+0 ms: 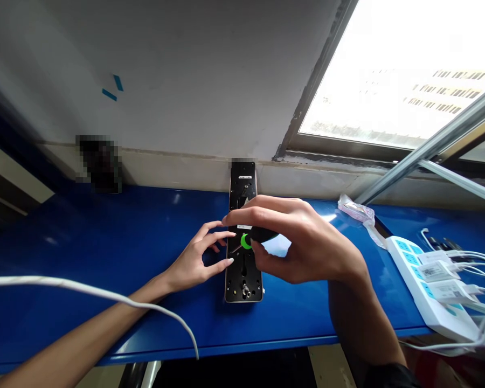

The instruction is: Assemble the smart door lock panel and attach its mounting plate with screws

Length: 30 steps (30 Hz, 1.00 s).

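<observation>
A long black lock plate (235, 276) with screw holes, slots and a metal post near its lower end lies lengthwise on the blue table. My right hand (303, 240) is closed around the handle of a screwdriver (246, 241) with a green and black grip. The thin shaft points down-left toward the plate's middle; whether its tip sits in a screw I cannot tell. My left hand (198, 256) rests at the plate's left edge, fingers spread and fingertips over the edge. Part of the plate's middle is hidden by my right hand.
The blue table (165, 226) meets a wall behind the plate. On the right lie a white power strip (424, 291) with plugged chargers and cables and a plastic-wrapped packet (355, 209). A white cable (105, 291) crosses in front of my left forearm. A window (388, 91) is at upper right.
</observation>
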Available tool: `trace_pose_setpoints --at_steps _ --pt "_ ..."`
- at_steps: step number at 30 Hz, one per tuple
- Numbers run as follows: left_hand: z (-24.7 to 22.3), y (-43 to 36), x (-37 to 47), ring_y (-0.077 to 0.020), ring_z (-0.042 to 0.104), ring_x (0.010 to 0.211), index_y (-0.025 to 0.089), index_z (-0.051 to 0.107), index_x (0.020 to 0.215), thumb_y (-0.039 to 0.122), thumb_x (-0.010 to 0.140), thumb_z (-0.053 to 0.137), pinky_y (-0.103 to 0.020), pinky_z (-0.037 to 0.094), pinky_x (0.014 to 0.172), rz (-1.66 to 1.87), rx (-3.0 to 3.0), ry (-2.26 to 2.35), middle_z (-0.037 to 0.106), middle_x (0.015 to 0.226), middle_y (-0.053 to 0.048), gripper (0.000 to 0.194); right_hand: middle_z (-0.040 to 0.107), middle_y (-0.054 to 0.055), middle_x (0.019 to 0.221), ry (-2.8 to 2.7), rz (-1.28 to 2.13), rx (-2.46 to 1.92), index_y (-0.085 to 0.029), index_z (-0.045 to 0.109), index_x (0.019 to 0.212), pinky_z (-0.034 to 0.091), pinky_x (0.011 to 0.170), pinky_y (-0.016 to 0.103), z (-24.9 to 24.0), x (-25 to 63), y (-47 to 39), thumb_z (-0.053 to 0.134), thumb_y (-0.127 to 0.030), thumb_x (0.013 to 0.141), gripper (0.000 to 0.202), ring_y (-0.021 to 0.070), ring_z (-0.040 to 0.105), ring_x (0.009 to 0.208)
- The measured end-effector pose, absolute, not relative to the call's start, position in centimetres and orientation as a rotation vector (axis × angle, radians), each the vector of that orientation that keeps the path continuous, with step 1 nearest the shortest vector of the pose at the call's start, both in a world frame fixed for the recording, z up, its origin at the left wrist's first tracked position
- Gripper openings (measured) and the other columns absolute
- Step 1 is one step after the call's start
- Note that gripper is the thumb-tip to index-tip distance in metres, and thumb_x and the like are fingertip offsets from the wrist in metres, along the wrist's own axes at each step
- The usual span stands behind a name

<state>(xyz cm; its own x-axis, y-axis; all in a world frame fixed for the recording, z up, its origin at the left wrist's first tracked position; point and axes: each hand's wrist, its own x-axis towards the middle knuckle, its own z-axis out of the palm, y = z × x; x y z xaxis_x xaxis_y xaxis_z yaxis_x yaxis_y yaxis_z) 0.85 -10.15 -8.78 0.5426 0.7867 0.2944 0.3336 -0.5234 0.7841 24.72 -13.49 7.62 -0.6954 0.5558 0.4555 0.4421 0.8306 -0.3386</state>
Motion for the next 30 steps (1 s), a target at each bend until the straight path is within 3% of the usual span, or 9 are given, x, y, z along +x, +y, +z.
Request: trace_pose_setpoints --at_steps 5,10,14,16,21,27,30 --pt "-8.73 -10.1 0.78 -0.0196 0.068 0.104 0.035 0.061 0.138 0.042 0.092 0.075 -0.04 0.064 0.097 0.842 2.118 0.907 0.044 0.153 -0.006 0.048 0.074 0.002 0.093 -2.42 0.193 -0.821 -0.019 0.072 0.117 0.047 0.062 0.023 7.54 24.71 -13.5 0.066 -0.023 0.098 0.021 0.0098 0.064 0.072" --pt "-8.73 -10.11 0.68 -0.0197 0.068 0.102 0.034 0.062 0.137 0.044 0.092 0.075 -0.042 0.064 0.098 0.849 2.141 0.905 0.045 0.152 -0.007 0.048 0.074 0.005 0.11 -2.465 0.26 -0.765 -0.02 0.066 0.129 0.051 0.072 0.025 7.66 24.55 -13.66 0.061 -0.01 0.09 0.041 0.0131 0.066 0.085" --pt "-8.7 -10.13 0.73 -0.0198 0.068 0.101 0.033 0.061 0.138 0.043 0.092 0.075 -0.043 0.064 0.099 0.838 2.147 0.908 0.044 0.152 -0.008 0.049 0.074 0.004 0.096 -2.457 0.184 -0.809 -0.02 0.073 0.112 0.047 0.063 0.024 7.69 24.6 -13.65 0.067 -0.025 0.097 0.017 0.0115 0.064 0.074" --pt "-8.69 -10.12 0.78 -0.0193 0.068 0.099 0.033 0.062 0.137 0.043 0.092 0.075 -0.043 0.064 0.098 0.837 2.149 0.913 0.045 0.151 -0.008 0.048 0.073 0.003 0.09 -2.444 0.186 -0.806 -0.02 0.073 0.109 0.046 0.062 0.023 7.64 24.61 -13.61 0.065 -0.024 0.1 0.013 0.0101 0.063 0.07" --pt "-8.65 -10.11 0.84 -0.0196 0.068 0.101 0.033 0.062 0.136 0.042 0.092 0.075 -0.042 0.065 0.096 0.849 2.141 0.9 0.045 0.15 -0.008 0.046 0.073 0.004 0.109 -2.47 0.273 -0.744 -0.021 0.062 0.136 0.051 0.072 0.025 7.68 24.47 -13.73 0.059 -0.008 0.09 0.047 0.0126 0.065 0.085" --pt "-8.65 -10.11 0.79 -0.0198 0.068 0.103 0.033 0.061 0.137 0.043 0.092 0.075 -0.042 0.063 0.099 0.834 2.145 0.912 0.044 0.152 -0.007 0.048 0.07 0.001 0.087 -2.449 0.162 -0.824 -0.019 0.073 0.109 0.044 0.059 0.023 7.7 24.64 -13.75 0.064 -0.019 0.097 0.016 0.0089 0.058 0.067" --pt "-8.71 -10.07 0.79 -0.0201 0.068 0.102 0.033 0.062 0.136 0.043 0.092 0.075 -0.042 0.064 0.097 0.842 2.144 0.908 0.045 0.152 -0.008 0.047 0.073 0.004 0.102 -2.458 0.218 -0.784 -0.02 0.067 0.123 0.049 0.067 0.024 7.67 24.69 -13.7 0.058 -0.01 0.093 0.033 0.0112 0.063 0.079"
